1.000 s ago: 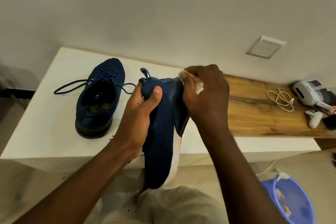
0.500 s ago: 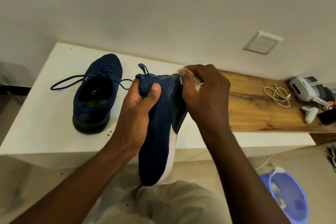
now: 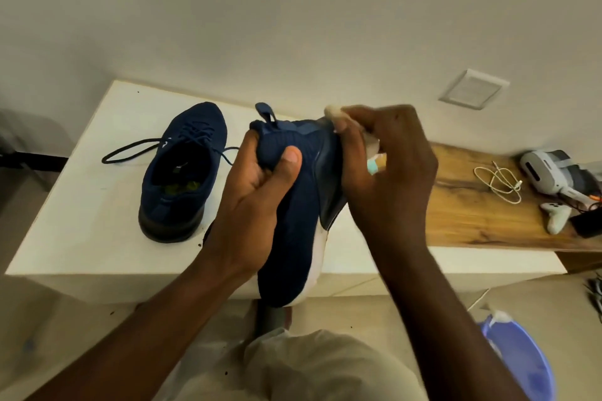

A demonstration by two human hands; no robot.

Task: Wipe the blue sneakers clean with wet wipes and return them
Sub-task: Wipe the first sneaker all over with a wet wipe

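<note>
I hold one blue sneaker [image 3: 294, 221] on its side in front of me, heel away from me, white sole edge to the right. My left hand [image 3: 257, 195] grips its knitted collar, thumb on top. My right hand [image 3: 387, 169] pinches a crumpled white wet wipe [image 3: 335, 115] against the heel and dark side panel. The second blue sneaker [image 3: 182, 172] stands upright on the white table [image 3: 81, 205] to the left, its dark lace trailing left.
A wooden board [image 3: 472, 215] lies on the table's right part with a white cable [image 3: 498, 181], a white headset [image 3: 547, 174] and a white controller [image 3: 555, 215]. A blue basin [image 3: 524, 361] sits on the floor at lower right. A wall stands behind the table.
My right hand with the wipe has shifted slightly up along the heel and is motion-blurred. The left hand keeps its grip on the sneaker.
</note>
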